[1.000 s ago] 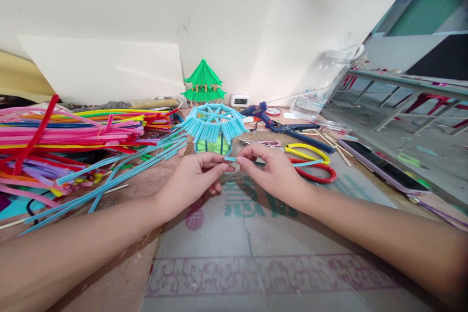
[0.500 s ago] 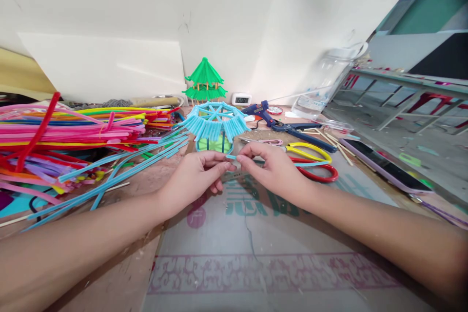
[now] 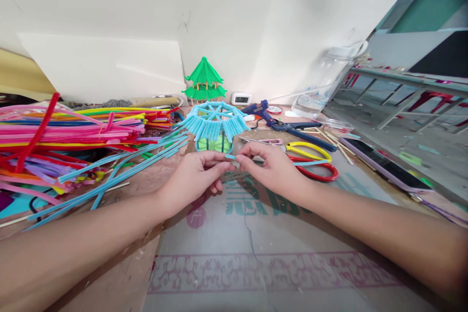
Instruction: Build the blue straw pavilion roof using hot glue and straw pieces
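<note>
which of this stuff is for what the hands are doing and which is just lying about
Likely in the job:
blue pipe cleaner, between left hand and right hand
loose blue pipe cleaners
blue-roofed model
perhaps scissors and glue gun, both unheld

Seemingly lying about:
phone
bottle
digital clock
</note>
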Action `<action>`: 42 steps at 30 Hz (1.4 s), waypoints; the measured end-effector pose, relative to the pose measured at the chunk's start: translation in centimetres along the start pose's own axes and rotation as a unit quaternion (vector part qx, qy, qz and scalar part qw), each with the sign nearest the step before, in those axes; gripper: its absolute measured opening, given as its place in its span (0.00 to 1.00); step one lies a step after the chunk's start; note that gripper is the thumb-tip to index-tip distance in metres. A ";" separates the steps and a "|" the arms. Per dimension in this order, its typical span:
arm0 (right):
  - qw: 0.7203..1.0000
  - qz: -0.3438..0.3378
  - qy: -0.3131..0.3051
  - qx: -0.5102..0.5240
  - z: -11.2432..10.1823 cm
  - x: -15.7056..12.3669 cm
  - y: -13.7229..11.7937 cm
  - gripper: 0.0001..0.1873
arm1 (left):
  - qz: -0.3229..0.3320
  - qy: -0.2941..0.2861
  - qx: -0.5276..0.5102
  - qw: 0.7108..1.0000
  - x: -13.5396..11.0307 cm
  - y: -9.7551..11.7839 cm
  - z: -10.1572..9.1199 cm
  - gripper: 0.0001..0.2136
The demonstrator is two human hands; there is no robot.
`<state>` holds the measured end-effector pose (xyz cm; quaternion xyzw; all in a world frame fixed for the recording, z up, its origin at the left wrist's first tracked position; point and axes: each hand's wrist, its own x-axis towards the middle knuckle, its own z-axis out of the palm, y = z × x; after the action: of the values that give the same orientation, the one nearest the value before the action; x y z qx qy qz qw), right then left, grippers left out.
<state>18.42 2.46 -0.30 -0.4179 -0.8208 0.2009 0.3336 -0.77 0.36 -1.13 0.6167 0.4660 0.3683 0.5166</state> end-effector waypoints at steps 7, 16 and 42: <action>1.000 -0.001 0.004 0.006 0.1 0.0 0.1 0.09 | -0.004 0.002 -0.007 1.000 0.0 0.1 0.1 0.06; 1.000 -0.010 0.002 -0.004 -0.1 0.0 0.1 0.09 | 0.012 0.002 0.002 1.000 0.1 -0.2 0.0 0.08; 0.997 0.021 -0.019 0.072 0.3 -0.1 0.1 0.02 | 0.039 0.032 0.068 0.996 -0.5 0.1 -0.1 0.15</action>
<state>18.29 2.41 -0.57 -0.4063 -0.8015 0.2744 0.3425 -1.01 -0.04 -1.03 0.6557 0.4822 0.3754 0.4434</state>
